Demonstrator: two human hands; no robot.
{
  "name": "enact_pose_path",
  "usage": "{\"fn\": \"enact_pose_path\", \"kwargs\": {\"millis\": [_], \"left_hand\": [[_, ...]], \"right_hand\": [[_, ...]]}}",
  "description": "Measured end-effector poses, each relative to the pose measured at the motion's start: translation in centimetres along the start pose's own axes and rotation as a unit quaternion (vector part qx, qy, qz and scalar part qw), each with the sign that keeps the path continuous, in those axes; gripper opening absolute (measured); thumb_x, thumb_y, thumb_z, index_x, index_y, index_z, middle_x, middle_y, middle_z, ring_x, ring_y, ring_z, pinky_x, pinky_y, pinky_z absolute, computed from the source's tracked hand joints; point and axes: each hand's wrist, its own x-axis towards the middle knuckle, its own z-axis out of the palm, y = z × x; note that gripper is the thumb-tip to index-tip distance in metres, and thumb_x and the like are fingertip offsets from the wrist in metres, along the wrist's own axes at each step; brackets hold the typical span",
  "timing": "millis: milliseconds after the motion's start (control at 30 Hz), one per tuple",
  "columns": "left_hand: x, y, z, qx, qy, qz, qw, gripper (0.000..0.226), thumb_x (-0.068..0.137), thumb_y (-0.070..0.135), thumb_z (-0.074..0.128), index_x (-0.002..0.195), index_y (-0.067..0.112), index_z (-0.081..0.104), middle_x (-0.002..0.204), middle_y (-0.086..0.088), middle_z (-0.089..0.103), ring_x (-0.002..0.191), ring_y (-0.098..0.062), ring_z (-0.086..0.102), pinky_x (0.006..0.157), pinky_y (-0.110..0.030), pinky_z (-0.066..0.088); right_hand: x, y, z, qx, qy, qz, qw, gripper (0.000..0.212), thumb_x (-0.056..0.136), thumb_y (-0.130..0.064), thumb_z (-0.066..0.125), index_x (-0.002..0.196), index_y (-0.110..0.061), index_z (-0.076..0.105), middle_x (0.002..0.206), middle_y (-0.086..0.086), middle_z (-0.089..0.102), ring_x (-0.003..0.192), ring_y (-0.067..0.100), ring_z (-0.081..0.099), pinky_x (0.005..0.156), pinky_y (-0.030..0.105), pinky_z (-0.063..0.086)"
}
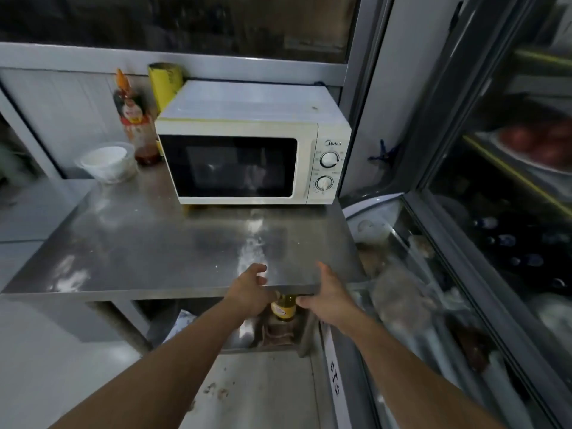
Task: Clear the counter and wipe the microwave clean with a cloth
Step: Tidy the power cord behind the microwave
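microwave (247, 150) door faces the person, long axis crosswise.

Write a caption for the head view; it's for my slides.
Both hands lower a yellow-labelled bottle beneath the steel counter.

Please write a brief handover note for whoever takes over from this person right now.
Left hand: at the counter front edge, gripping a bottle just below it.
Right hand: fingers curled on the same bottle.
Microwave: at the back of the counter, door shut.
Left on the counter: bowl, sauce bottle, yellow roll behind the microwave.
Done: counter front is bare.
Left: clear those items, then wipe the microwave; no cloth in view.
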Motion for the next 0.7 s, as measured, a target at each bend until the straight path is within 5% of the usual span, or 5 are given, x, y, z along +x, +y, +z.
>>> {"fn": "enact_pose_path", "kwargs": {"millis": [167,333,533,700], "left_hand": [[-1.1,4.2,-0.4,-0.007,0.033,0.027,0.999,0.061,0.082,0.010,0.070,0.136,0.016,0.041,0.105,0.002,0.052,0.092,-0.013,0.053,0.065,-0.018,0.044],[-2.0,7.8,-0.9,0.003,0.066,0.044,0.997,0.062,0.082,0.009,0.069,0.137,0.018,0.040,0.123,-0.004,0.055,0.108,-0.021,0.055,0.090,-0.031,0.048],[-3.0,11.9,-1.7,-0.008,0.087,0.091,0.992,0.062,0.083,0.009,0.067,0.137,0.020,0.038,0.123,-0.004,0.052,0.098,-0.017,0.054,0.074,-0.027,0.048],[-2.9,15.0,-2.7,-0.025,0.116,0.127,0.985,0.063,0.078,0.008,0.072,0.133,0.018,0.043,0.115,-0.003,0.056,0.095,-0.018,0.057,0.083,-0.030,0.049]], "right_hand": [[-0.3,-1.7,-3.8,-0.020,0.018,-0.025,0.999,0.091,0.073,-0.019,0.077,0.144,-0.024,0.020,0.140,0.002,0.037,0.127,0.020,0.040,0.105,0.034,0.039],[-0.7,-2.9,-7.8,-0.013,0.019,-0.056,0.998,0.098,0.072,-0.017,0.078,0.147,-0.026,0.015,0.143,0.002,0.036,0.129,0.020,0.039,0.102,0.031,0.040],[-0.8,-5.2,-12.8,-0.003,0.038,-0.117,0.992,0.096,0.073,-0.016,0.078,0.147,-0.025,0.017,0.151,0.002,0.026,0.136,0.022,0.032,0.108,0.036,0.036],[-0.5,-7.4,-15.6,0.009,0.049,-0.158,0.986,0.098,0.071,-0.016,0.079,0.147,-0.027,0.018,0.151,0.002,0.028,0.136,0.020,0.033,0.109,0.037,0.035]]}}
